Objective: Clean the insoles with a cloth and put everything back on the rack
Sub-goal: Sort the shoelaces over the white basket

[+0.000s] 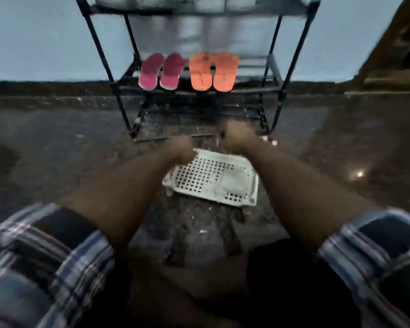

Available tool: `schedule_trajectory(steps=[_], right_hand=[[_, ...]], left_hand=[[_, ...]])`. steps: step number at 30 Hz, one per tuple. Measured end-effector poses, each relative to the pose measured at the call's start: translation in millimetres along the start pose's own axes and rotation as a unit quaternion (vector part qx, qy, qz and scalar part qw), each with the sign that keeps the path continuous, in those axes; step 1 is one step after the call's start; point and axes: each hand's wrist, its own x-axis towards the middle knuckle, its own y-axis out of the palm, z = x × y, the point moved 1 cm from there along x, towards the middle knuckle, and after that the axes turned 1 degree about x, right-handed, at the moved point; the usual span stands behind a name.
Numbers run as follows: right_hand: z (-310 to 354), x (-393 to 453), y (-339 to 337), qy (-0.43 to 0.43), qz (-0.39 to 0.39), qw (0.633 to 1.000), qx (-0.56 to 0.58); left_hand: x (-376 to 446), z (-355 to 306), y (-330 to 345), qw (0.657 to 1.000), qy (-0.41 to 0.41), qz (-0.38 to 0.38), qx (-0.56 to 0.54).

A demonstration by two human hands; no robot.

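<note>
- Head view: the picture was blurred. A black rack [199, 91] stood against the pale wall, and on its middle shelf lay a pink pair of insoles [161, 71] beside an orange pair of insoles [213, 71], heels toward the person, probably so they could be drawn out easily.
- A white basket [213, 181] with a perforated bottom lay on the dark floor [57, 143] just before the rack, between the two forearms; a pale patch in its right part may have been the cloth, though I could not tell.
- The left hand [178, 150] was at the basket's far left corner with fingers curled; whether its grip pinched the rim I could not tell.
- The right hand [237, 138] was curled above the far edge; its grip was likewise unclear.
- Plaid sleeves [45, 256] covered the upper arms.
</note>
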Motion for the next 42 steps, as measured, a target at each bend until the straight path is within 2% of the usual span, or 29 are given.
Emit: schedule_trajectory(steps=[2,6,10,15,19,24,28,29,31,34,38,42], right_hand=[[-20,-20,10,0.064,-0.058,0.995,0.059],[-70,-38,29,0.178,-0.089,0.970,0.140],[-95,-30,39,0.214,-0.079,0.959,0.170],[-108,19,54,0.235,-0.065,0.956,0.164],[-106,65,65,0.227,-0.026,0.967,0.108],[-95,93,83,0.218,0.063,0.973,0.043],[-89,100,100,0.175,0.080,0.981,-0.019],[-88,99,102,0.164,0.084,0.983,-0.027],[-84,96,103,0.140,0.083,0.987,-0.023],[-83,84,89,0.136,0.032,0.989,0.044],[-84,56,55,0.133,0.042,0.985,0.102],[-79,27,46,0.102,0.087,0.991,0.025]], left_hand=[[-12,-9,12,1.000,-0.018,0.000,0.009],[-14,1,33,0.999,-0.039,-0.004,-0.025],[0,16,55,0.998,-0.062,0.000,0.013],[22,34,74,0.997,-0.078,-0.020,0.006],[32,56,88,0.997,-0.073,-0.033,0.010],[34,69,79,0.993,-0.100,0.052,0.041],[32,53,73,0.994,-0.094,-0.053,0.016],[32,43,73,0.996,-0.077,-0.044,-0.025],[33,23,79,0.993,-0.039,0.021,-0.112],[34,6,93,0.984,0.027,0.108,-0.142],[28,-4,98,0.978,0.069,0.133,-0.149],[19,-13,101,0.977,0.082,0.133,-0.142]])
